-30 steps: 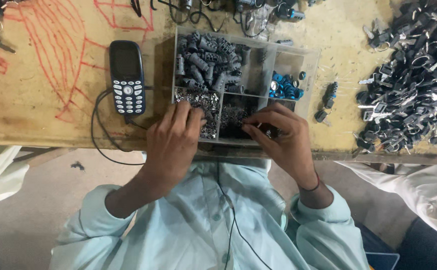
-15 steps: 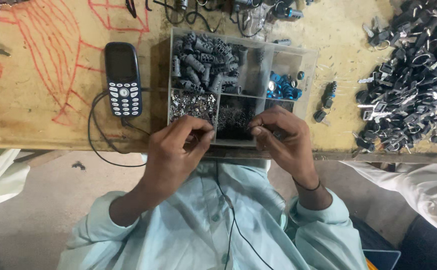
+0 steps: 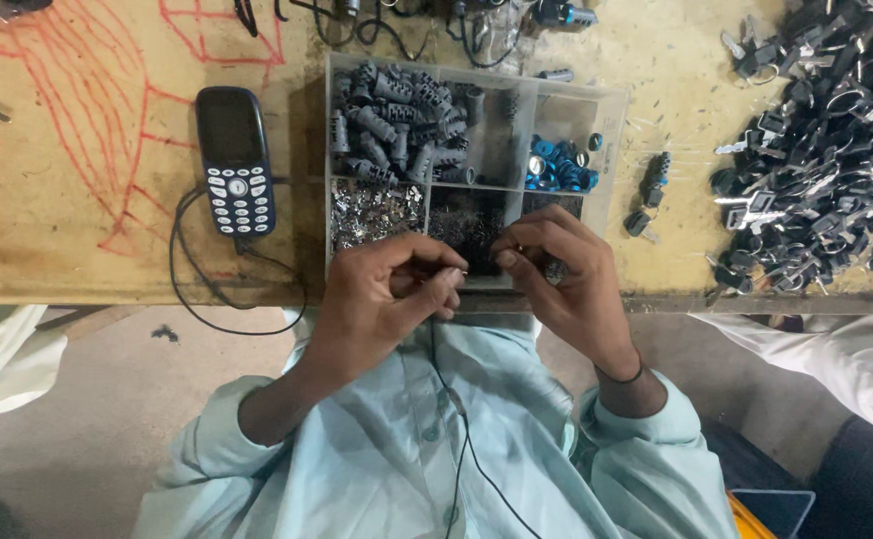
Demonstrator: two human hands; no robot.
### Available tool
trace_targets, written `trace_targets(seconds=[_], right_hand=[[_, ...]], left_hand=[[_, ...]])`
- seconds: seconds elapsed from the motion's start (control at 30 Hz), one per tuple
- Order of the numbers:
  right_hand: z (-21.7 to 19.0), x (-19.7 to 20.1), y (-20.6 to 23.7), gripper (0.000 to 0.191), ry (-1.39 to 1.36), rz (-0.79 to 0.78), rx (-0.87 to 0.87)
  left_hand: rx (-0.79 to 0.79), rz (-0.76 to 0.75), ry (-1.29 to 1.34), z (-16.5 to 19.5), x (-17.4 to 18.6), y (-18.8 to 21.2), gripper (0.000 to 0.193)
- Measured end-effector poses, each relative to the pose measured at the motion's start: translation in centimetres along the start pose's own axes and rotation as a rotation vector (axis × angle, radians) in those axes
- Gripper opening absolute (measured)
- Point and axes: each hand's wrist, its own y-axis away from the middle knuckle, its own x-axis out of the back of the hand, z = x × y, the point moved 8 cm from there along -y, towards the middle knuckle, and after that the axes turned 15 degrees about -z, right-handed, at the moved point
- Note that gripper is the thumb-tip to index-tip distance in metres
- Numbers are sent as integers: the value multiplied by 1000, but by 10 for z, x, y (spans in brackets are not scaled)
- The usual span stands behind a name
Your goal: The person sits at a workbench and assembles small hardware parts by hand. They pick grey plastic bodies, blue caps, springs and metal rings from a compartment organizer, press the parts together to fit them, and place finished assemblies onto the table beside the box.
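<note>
Left hand [image 3: 381,299], right hand [image 3: 556,265]: fingertips pinched on tiny part, too small to identify, over near edge of compartment tray [image 3: 611,105]. Phone [image 3: 235,160] left of tray.

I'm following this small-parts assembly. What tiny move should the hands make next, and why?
Probably close the last gap: the left hand and right hand pinch tiny pieces, fingertips almost meeting over the front edge of the clear compartment box, so joining them seems likely. The pieces are too small to identify.

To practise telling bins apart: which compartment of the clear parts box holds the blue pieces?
The far right compartment of the parts box: it alone holds blue rings; the others hold grey cylinders or small dark and silvery bits.
</note>
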Motion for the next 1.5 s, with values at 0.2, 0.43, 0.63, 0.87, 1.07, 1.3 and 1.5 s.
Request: trace_targets(seconds=[0.2, 0.43, 0.63, 0.87, 1.07, 1.3, 1.5], right_hand=[[2, 2, -1, 15, 67, -27, -92], [0, 5, 1, 16, 99, -41, -90], [10, 2, 4, 11, -48, -104, -58], [12, -1, 8, 9, -150, -80, -51], [7, 1, 12, 9, -46, -51, -75], [-8, 3, 3, 12, 16, -65, -27], [-31, -11, -19, 15, 609, -172, 41]], left_hand=[[-48, -64, 129, -8, -3, -2, 25], [-27, -78, 153, -10, -7, -6, 19], [-251, 78, -300, 18, -14, 0, 17], [-333, 101, -394, 25, -21, 2, 14], [-423, 183, -569, 32, -24, 7, 17], [-366, 160, -463, 22, -19, 1, 15], [-265, 213, -141, 0, 7, 6, 11]])
